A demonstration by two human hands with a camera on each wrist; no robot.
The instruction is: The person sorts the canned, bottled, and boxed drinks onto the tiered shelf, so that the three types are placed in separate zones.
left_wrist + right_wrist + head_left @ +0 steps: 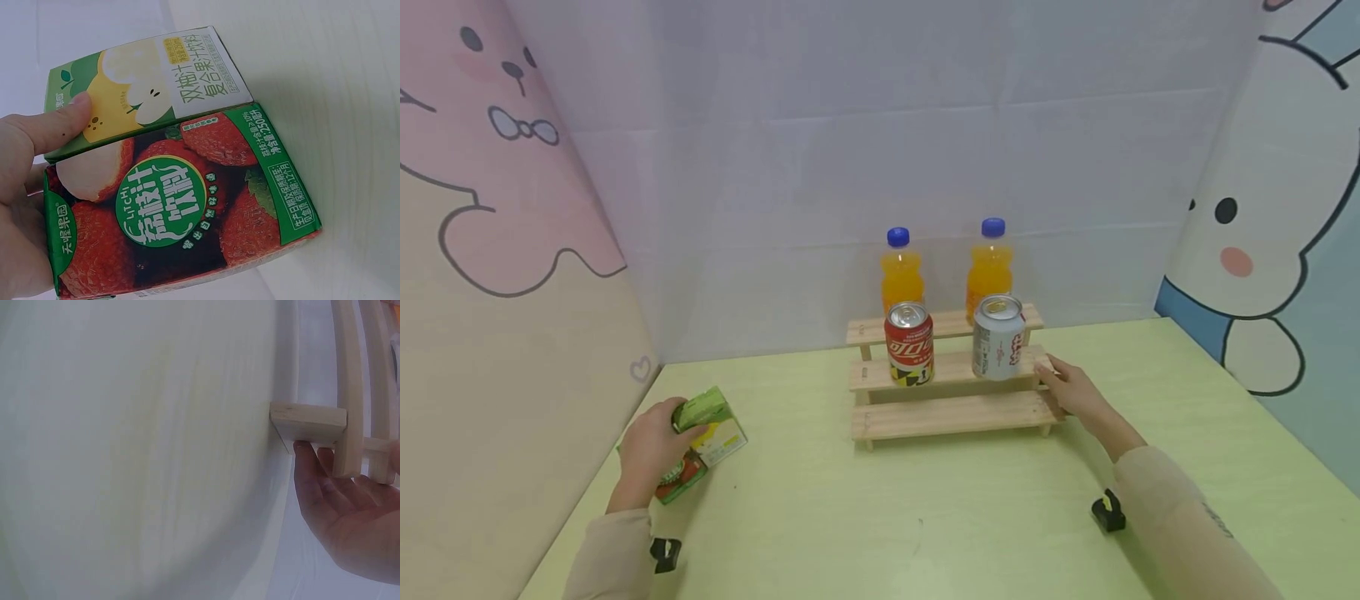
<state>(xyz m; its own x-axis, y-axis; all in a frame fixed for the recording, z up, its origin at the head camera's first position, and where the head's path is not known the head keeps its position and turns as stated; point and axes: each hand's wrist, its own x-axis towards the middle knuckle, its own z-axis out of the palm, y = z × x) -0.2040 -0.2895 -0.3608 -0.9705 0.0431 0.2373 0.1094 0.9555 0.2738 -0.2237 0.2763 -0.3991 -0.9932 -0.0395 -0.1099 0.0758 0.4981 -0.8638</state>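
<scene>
My left hand (653, 442) grips a green, yellow and white juice carton (147, 84), its thumb lying across the printed face. Against that carton lies a red and green litchi juice carton (169, 206); whether the hidden fingers hold it too is unclear. On the right, my right hand (1075, 392) holds the end of a three-tier wooden rack (955, 415). Its fingertips touch the end of the rack in the right wrist view, with the thumb mostly out of frame. A red cola can (910, 346) and a silver-white can (997, 340) stand on the middle tier.
Two orange drink bottles (902, 275) with blue caps stand on the top tier. The rack sits on a pale yellow-green table (880, 517) near the back wall (760, 275). Cartoon-printed panels (512, 208) rise at both sides. A small black clip-like piece shows by each sleeve.
</scene>
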